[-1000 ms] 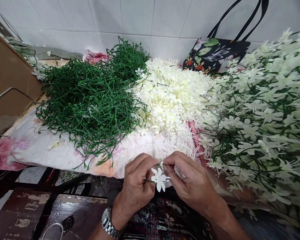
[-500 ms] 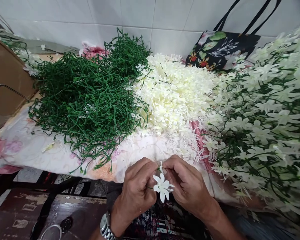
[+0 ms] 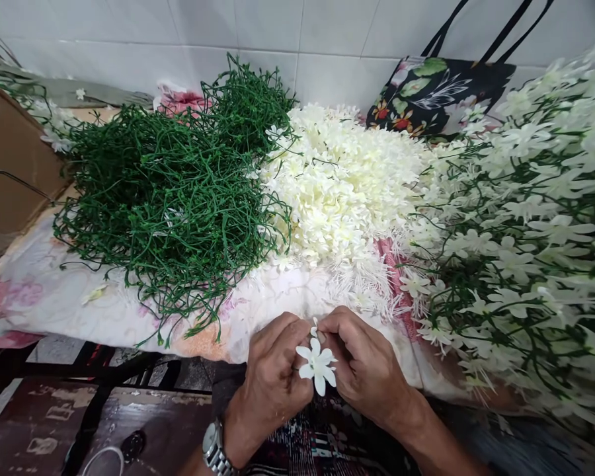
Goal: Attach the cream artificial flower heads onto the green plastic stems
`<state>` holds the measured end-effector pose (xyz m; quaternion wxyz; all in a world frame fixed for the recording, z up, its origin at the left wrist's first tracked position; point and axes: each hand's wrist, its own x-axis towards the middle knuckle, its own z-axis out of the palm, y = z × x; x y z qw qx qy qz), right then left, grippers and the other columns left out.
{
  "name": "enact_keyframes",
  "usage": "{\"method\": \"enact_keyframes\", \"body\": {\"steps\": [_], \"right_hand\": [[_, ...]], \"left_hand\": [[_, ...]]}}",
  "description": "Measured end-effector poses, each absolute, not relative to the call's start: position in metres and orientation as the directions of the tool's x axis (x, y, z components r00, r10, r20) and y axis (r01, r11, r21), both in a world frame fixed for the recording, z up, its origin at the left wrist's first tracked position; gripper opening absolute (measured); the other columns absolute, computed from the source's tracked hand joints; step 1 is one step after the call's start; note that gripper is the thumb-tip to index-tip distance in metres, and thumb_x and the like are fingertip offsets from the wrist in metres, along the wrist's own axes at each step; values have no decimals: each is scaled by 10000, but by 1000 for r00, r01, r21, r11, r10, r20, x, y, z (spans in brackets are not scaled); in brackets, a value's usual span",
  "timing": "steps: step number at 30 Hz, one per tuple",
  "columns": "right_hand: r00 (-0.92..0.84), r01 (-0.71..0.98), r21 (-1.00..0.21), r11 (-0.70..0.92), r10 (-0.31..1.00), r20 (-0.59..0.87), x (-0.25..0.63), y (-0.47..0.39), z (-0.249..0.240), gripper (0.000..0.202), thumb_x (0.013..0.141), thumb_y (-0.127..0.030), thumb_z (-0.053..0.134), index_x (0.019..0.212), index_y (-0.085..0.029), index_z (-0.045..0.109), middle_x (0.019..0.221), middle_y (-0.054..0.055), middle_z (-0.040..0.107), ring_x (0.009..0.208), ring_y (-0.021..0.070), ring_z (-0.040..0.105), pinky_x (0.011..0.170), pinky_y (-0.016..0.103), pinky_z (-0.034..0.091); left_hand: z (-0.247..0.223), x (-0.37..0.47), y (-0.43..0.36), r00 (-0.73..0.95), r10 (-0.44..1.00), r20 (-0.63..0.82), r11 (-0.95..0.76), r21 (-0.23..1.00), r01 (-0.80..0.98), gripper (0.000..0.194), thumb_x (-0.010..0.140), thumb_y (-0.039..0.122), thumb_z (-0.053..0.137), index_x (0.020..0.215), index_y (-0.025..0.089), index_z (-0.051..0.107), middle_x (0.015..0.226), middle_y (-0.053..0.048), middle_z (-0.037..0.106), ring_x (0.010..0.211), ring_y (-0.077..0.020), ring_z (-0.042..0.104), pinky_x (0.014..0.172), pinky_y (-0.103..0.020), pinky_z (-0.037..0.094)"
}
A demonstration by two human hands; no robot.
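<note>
- Tiled wall (image 3: 203, 23) in bg, floral cloth (image 3: 114, 317) spread in front of it.
- L hand (image 3: 277, 370): fingers curled in, thumb + index closed on flower sprig (image 3: 318, 367).
- R hand (image 3: 369, 363): thumb + index tips pinching small white part at sprig's upper end; other fingers bent.
- Sprig sits btwn both hands, at cloth's near edge; open white bloom faces up, just below fingertips.
- L wrist w/ silver watch (image 3: 214, 449).
- Beyond hands, on cloth: white blossom pile (image 3: 347, 192), loose petals spread thin at its near side.
- L of that, touching: tangled green stem pile (image 3: 178, 198), a few white bits in it.
- Far R: big mass of flowered stems (image 3: 525, 244), white blooms w/ green stems.
- Back R: black floral bag (image 3: 441, 96) against wall, straps up.
- Far L: brown board (image 3: 20, 158) w/ bent metal rod (image 3: 17, 176).
- Lower L: worn dark-brown surface (image 3: 163, 423), round black item (image 3: 133, 445) on it.
</note>
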<state>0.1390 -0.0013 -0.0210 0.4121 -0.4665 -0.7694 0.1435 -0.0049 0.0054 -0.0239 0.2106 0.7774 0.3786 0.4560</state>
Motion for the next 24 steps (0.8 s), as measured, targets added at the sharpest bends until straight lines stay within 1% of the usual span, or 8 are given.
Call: {"method": "enact_keyframes", "body": {"steps": [4, 7, 10, 14, 17, 19, 22, 24], "right_hand": [[-217, 593, -612, 522, 836, 504, 139, -3, -19, 145, 885, -97, 427, 796, -183, 501, 639, -3, 503, 583, 117, 487, 521, 227, 428], [-226, 599, -596, 535, 827, 516, 143, -6, -11, 66, 874, -121, 488, 889, -167, 533, 735, 28, 568, 688, 137, 535, 613, 259, 471], [-250, 611, -530, 588, 779, 576, 150, -7, 1, 126, 845, -109, 532, 963, -151, 549, 817, 59, 603, 772, 159, 565, 679, 286, 493], [-313, 594, -434, 677, 692, 650, 153, -5, 11, 154, 815, -51, 536, 930, -148, 573, 767, 59, 613, 735, 164, 572, 650, 288, 501], [-374, 597, -377, 708, 662, 650, 152, -3, 14, 135, 825, -45, 519, 891, -148, 578, 740, 58, 620, 698, 160, 564, 626, 291, 492], [-408, 602, -346, 720, 649, 642, 150, -3, 14, 126, 838, -46, 505, 855, -147, 579, 702, 50, 614, 666, 153, 556, 603, 286, 478], [-418, 600, -345, 722, 650, 635, 151, -3, 14, 128, 834, -38, 499, 843, -137, 579, 687, 53, 609, 657, 153, 552, 605, 288, 478], [-407, 585, -381, 716, 666, 625, 153, -3, 13, 144, 814, -23, 501, 872, -129, 579, 715, 63, 612, 682, 158, 554, 618, 289, 486]], "left_hand": [[-20, -6, 6, 229, 843, 487, -538, 774, 333, 214, 691, -10, 439, 698, 179, 539, 607, 3, 537, 563, -126, 488, 512, -226, 381], [-15, -9, 7, 120, 928, 353, -372, 891, 261, 168, 734, 44, 482, 680, 163, 588, 607, 5, 573, 554, -113, 523, 527, -206, 417], [-9, -11, 8, 51, 972, 231, -236, 960, 153, 138, 739, 125, 531, 621, 150, 600, 565, 14, 555, 513, -104, 511, 493, -192, 412], [2, -11, 8, 92, 985, 146, -154, 985, 82, 172, 711, 172, 555, 542, 143, 566, 524, 28, 487, 485, -90, 452, 459, -181, 374], [7, -9, 7, 143, 987, 67, -75, 996, 46, 198, 705, 176, 535, 510, 150, 512, 501, 46, 416, 473, -77, 382, 441, -174, 335], [7, -8, 7, 163, 986, 41, -45, 999, 17, 170, 693, 165, 524, 525, 154, 504, 509, 49, 421, 483, -76, 372, 445, -172, 327], [4, -7, 7, 171, 985, 30, -30, 1000, -4, 138, 682, 144, 515, 545, 159, 501, 522, 50, 436, 494, -76, 366, 450, -172, 320], [4, -7, 7, 161, 987, 25, -26, 1000, 3, 140, 690, 146, 510, 551, 162, 500, 518, 55, 425, 489, -76, 346, 441, -172, 308]]}}
